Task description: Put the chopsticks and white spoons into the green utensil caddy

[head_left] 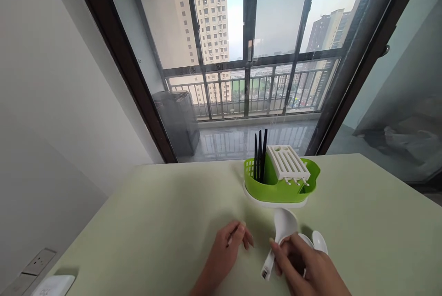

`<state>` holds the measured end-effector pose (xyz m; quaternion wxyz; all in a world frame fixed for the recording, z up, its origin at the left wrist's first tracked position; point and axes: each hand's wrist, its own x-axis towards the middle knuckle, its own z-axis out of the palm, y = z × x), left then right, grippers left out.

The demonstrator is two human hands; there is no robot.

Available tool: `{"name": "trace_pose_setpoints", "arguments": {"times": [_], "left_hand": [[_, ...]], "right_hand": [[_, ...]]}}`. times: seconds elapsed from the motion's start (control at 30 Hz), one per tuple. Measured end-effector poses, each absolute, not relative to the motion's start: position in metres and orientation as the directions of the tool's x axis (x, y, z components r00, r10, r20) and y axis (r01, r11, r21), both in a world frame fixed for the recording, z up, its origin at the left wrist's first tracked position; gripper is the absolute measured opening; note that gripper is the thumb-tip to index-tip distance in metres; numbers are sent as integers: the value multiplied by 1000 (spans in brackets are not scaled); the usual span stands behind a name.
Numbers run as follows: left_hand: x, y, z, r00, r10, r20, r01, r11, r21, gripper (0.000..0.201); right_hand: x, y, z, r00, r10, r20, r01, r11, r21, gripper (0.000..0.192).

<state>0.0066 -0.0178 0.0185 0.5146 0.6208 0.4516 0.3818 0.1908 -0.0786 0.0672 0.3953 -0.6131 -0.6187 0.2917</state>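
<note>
- Right hand [304, 264] closed around the handle of a white spoon [281, 234], bowl pointing far, toward the rack [279, 185].
- Spoon held low over the counter [155, 222], its bowl just near of the rack's white base; a label shows at the handle's near end.
- Left hand [228, 245] resting loosely on the counter, fingers curled, pinching something thin and pale; too small to tell what.
- Two more white spoons [316, 240] lying on the counter just right of the right hand, partly hidden by it.
- Rack a green basket on a white tray, far of both hands; black chopsticks [260, 155] standing upright in its left compartment, a white slotted insert [287, 162] tilted across its right side.
- Step in hand, judged from the grip: carrying the spoon toward the rack, not yet placed.
- Next move likely calls for lifting the spoon over the green rim and lowering it handle-down or bowl-down into a free slot, clear of the chopsticks.
- Care needed with the tilted insert, which looks loose and could shift if knocked.
- A wall socket [39, 261] and a white object [55, 284] at the near left edge.
</note>
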Motion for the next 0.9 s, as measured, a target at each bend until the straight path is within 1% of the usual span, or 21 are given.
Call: {"name": "trace_pose_setpoints", "arguments": {"times": [0.1, 0.17, 0.23, 0.3, 0.43, 0.53, 0.63, 0.73, 0.8, 0.9], "left_hand": [[9, -23, 24, 394, 918, -41, 104, 0, 995, 56], [9, -26, 26, 472, 879, -70, 45, 56, 997, 56], [9, -27, 26, 547, 833, -82, 13, 89, 996, 53], [8, -28, 22, 578, 812, -88, -6, 112, 994, 48], [8, -27, 13, 547, 831, -95, -62, 153, 986, 42], [9, -27, 11, 501, 861, -89, -76, 146, 986, 41], [10, -27, 14, 450, 892, -42, -113, 104, 988, 44], [9, -25, 14, 393, 919, 25, -224, 70, 972, 56], [7, -22, 11, 358, 933, 36, -286, 73, 955, 59], [4, -16, 3, 320, 947, 15, -327, 96, 940, 53]], "right_hand": [[191, -73, 74, 72, 979, 192, 593, 113, -797, 62], [192, -70, 73, 52, 976, 211, 609, 137, -782, 66], [194, -68, 72, 27, 976, 217, 594, 159, -788, 67], [197, -67, 76, 27, 976, 218, 579, 162, -799, 62], [207, -67, 97, 99, 964, 248, 574, 149, -806, 45], [213, -65, 113, 112, 945, 307, 598, 182, -780, 40], [219, -60, 124, 41, 921, 388, 664, 265, -699, 36], [228, -53, 140, 6, 880, 475, 724, 324, -609, 35], [233, -47, 157, 60, 837, 544, 763, 313, -566, 36], [238, -38, 186, 165, 739, 653, 825, 259, -502, 37]]}}
